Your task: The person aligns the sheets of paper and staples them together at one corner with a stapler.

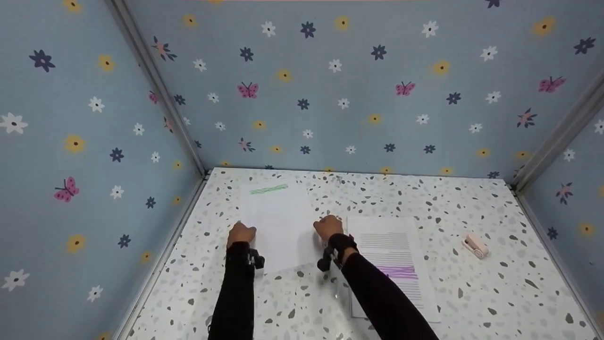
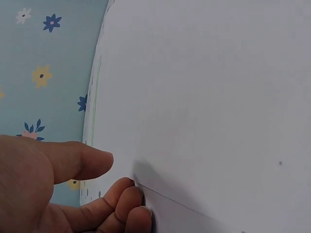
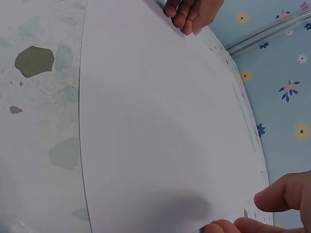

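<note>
White paper [image 1: 281,226] with green scribbled lines near its far edge lies between the two hands; whether it is one sheet or a stack I cannot tell. My left hand [image 1: 241,234] is at its left edge. In the left wrist view the bent fingertips [image 2: 138,218] touch the paper's edge, and the thumb stands apart above. At the right edge is my right hand [image 1: 329,227]. In the right wrist view its fingers [image 3: 221,226] touch the edge, partly hidden at the frame's bottom, with the thumb raised off the paper.
Right of the hands lie printed papers [image 1: 384,241] with a band of purple marking, partly covered by the right forearm. Farther right sits a small pink device [image 1: 475,244] with a round part. Flower-patterned walls [image 1: 330,94] enclose the speckled table [image 1: 472,293].
</note>
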